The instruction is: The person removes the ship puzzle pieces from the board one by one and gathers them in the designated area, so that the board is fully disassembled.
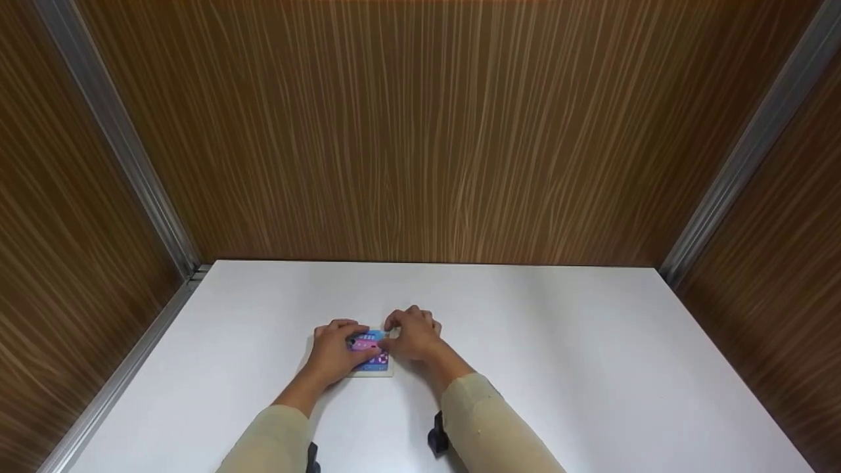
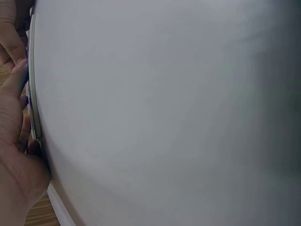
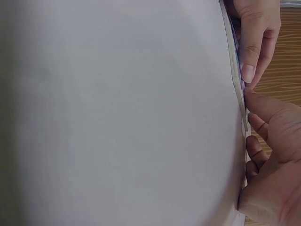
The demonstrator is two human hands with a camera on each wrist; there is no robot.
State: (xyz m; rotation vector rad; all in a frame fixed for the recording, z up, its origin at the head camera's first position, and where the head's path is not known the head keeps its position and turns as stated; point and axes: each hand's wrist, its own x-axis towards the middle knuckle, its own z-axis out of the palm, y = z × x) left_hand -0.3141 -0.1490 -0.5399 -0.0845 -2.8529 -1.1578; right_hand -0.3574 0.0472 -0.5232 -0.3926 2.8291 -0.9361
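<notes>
A small flat picture board [image 1: 375, 367], printed in pink, blue and purple with a pale rim, lies on the white table. My left hand [image 1: 332, 351] holds it from the left, the thumb across the picture and the fingers by the far left edge. At the right side, my right hand [image 1: 416, 337] grips it near the upper right corner with thumb and curled forefinger. Both wrist views show the board [image 2: 34, 89] edge-on as a thin pale strip, the two thumbs close together. The hands cover much of the picture.
The white table [image 1: 558, 368] spreads out around both hands. Wood-grain panels [image 1: 420, 131] stand behind it and at the sides, with grey metal strips [image 1: 125, 144] in the corners. A black device [image 1: 438, 437] sits under the right sleeve.
</notes>
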